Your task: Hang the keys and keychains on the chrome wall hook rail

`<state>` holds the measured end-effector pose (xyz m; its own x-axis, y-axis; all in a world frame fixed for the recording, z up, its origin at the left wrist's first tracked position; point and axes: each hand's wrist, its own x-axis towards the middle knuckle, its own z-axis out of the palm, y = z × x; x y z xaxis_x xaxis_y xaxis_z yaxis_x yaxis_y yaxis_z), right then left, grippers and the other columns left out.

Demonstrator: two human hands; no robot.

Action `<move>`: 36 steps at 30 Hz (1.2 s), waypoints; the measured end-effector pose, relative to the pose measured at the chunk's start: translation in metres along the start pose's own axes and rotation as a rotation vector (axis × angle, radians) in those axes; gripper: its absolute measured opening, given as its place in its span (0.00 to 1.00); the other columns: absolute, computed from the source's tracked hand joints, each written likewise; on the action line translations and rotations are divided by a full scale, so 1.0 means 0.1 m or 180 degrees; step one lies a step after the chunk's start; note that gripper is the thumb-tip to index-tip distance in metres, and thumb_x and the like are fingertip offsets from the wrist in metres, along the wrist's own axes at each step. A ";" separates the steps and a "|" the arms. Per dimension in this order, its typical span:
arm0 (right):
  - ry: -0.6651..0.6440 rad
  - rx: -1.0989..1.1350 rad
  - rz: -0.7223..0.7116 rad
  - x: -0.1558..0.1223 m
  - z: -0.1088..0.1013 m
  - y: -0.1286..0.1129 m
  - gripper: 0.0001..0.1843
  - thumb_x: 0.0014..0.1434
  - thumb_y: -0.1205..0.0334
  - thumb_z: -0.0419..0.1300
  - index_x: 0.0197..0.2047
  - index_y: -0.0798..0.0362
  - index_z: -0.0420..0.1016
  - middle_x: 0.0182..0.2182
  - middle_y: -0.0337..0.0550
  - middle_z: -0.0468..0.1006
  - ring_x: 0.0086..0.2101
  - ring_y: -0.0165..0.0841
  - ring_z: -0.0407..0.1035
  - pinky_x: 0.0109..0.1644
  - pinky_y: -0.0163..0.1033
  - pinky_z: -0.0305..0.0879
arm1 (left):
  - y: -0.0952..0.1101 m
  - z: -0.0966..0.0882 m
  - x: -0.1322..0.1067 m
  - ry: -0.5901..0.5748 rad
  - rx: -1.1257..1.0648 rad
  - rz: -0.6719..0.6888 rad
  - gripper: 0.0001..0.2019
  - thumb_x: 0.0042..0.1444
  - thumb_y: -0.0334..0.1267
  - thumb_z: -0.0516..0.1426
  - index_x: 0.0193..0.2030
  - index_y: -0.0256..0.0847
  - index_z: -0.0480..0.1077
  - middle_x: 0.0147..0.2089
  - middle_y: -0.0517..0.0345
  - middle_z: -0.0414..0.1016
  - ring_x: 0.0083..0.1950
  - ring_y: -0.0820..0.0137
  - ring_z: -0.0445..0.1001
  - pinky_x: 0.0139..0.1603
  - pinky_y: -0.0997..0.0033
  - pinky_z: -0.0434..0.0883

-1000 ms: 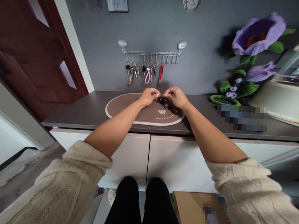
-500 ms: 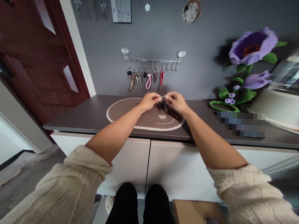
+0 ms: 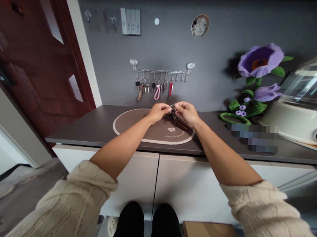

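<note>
My left hand [image 3: 159, 111] and my right hand [image 3: 186, 113] meet over the counter, each pinching one side of a metal key ring [image 3: 172, 107]. From the ring hangs a dark bunch of keys [image 3: 172, 115], with a long brown fob [image 3: 180, 126] leaning to the lower right. Beneath them lies a brown oval mat [image 3: 131, 125] with a pale border and printed lettering. On the wall just behind, a clear hook rail [image 3: 162, 71] carries several key sets, among them a pink loop strap [image 3: 157, 92] and a red key holder [image 3: 170, 89].
Purple fabric flowers [image 3: 261, 60] and a cream appliance with a clear lid [image 3: 290, 117] stand at the right of the counter [image 3: 80, 128]. White cabinet doors [image 3: 128, 177] lie below. A dark red door [image 3: 51, 65] is at left, a cardboard box [image 3: 205, 235] on the floor.
The view has tilted up slightly, so everything sits lower in the picture. Both hands stay on the key ring, which now shows more clearly between the fingers.
</note>
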<state>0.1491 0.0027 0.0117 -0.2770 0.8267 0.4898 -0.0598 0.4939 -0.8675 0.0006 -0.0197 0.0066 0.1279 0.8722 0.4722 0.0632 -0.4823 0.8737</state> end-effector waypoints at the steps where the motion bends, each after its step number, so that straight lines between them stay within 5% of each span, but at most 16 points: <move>1: -0.0025 0.0066 0.0015 0.00 0.00 0.00 0.15 0.44 0.53 0.61 0.29 0.56 0.67 0.21 0.35 0.68 0.21 0.22 0.60 0.28 0.30 0.59 | 0.00 0.00 0.00 0.0048 -0.0026 -0.0001 0.09 0.42 0.38 0.58 0.28 0.34 0.70 0.25 0.60 0.70 0.27 0.77 0.63 0.32 0.75 0.62; 11: -0.0101 0.0120 0.0095 -0.03 0.01 0.00 0.15 0.42 0.53 0.62 0.29 0.55 0.69 0.23 0.36 0.71 0.23 0.24 0.63 0.31 0.32 0.60 | 0.05 0.00 0.02 0.0509 -0.0270 -0.0056 0.12 0.41 0.40 0.59 0.32 0.35 0.72 0.31 0.56 0.73 0.30 0.74 0.66 0.33 0.73 0.63; 18: 0.0124 0.0052 -0.0153 -0.06 0.02 -0.12 0.13 0.44 0.54 0.61 0.29 0.55 0.71 0.25 0.38 0.72 0.25 0.25 0.63 0.33 0.33 0.60 | 0.07 0.00 0.03 0.0436 -0.0454 0.0249 0.12 0.40 0.41 0.59 0.31 0.36 0.72 0.31 0.56 0.74 0.33 0.72 0.68 0.41 0.70 0.63; 26: 0.0573 -0.0078 -0.0404 -0.05 0.02 -0.19 0.13 0.45 0.54 0.60 0.29 0.55 0.71 0.25 0.38 0.72 0.26 0.24 0.62 0.35 0.32 0.58 | 0.13 0.02 0.02 0.0330 -0.0700 0.0065 0.16 0.40 0.41 0.61 0.37 0.36 0.71 0.38 0.52 0.73 0.40 0.70 0.69 0.45 0.67 0.63; 36: 0.0717 0.0738 -0.0103 0.06 0.02 -0.24 0.12 0.40 0.56 0.63 0.27 0.55 0.71 0.26 0.38 0.72 0.29 0.26 0.65 0.38 0.35 0.61 | 0.05 -0.02 0.06 0.0703 -0.0517 -0.0202 0.16 0.42 0.45 0.58 0.37 0.38 0.70 0.37 0.51 0.74 0.39 0.68 0.70 0.33 0.73 0.63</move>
<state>0.1474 -0.0046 0.0347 -0.0536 0.8633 0.5018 -0.2893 0.4676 -0.8353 0.0000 -0.0168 0.0143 -0.0911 0.9055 0.4145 -0.0976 -0.4224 0.9012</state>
